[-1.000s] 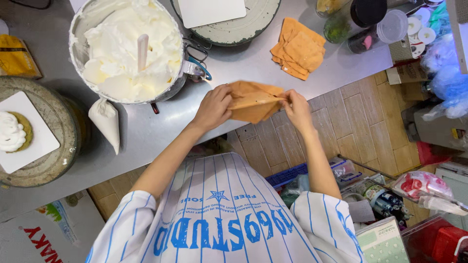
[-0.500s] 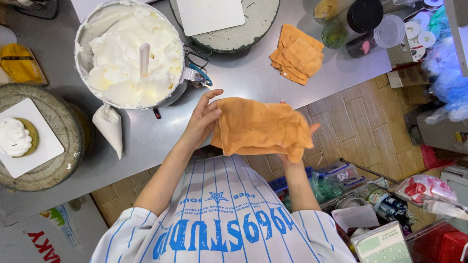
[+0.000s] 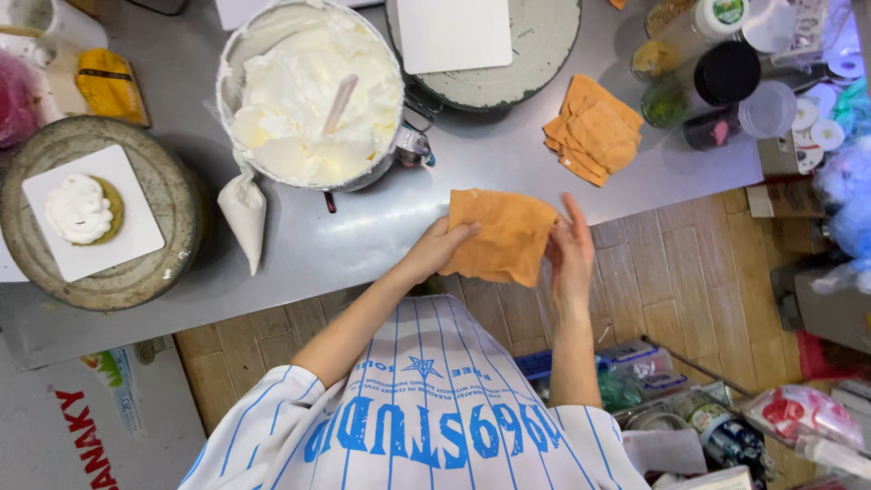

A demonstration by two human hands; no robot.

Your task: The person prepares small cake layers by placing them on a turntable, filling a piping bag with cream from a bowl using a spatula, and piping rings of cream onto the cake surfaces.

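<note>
An orange cloth [image 3: 504, 231], folded into a rough square, is held between both hands just over the front edge of the steel table [image 3: 381, 236]. My left hand [image 3: 437, 249] grips the cloth's left edge with the thumb on top. My right hand [image 3: 570, 252] presses flat against its right edge, fingers straight and pointing away from me. A stack of folded orange cloths [image 3: 594, 127] lies on the table beyond my right hand.
A large metal bowl of white cream [image 3: 313, 91] with a spatula stands behind my left hand, a filled piping bag [image 3: 243, 213] beside it. A turntable [image 3: 168, 195] at the left carries a small cream-topped cake on a white board. A second turntable [image 3: 544, 45] and jars [image 3: 726, 82] stand at the back.
The cloth was bunched between my hands, then spread wide in front of me. Now it is folded smaller and raised over the table's edge.
</note>
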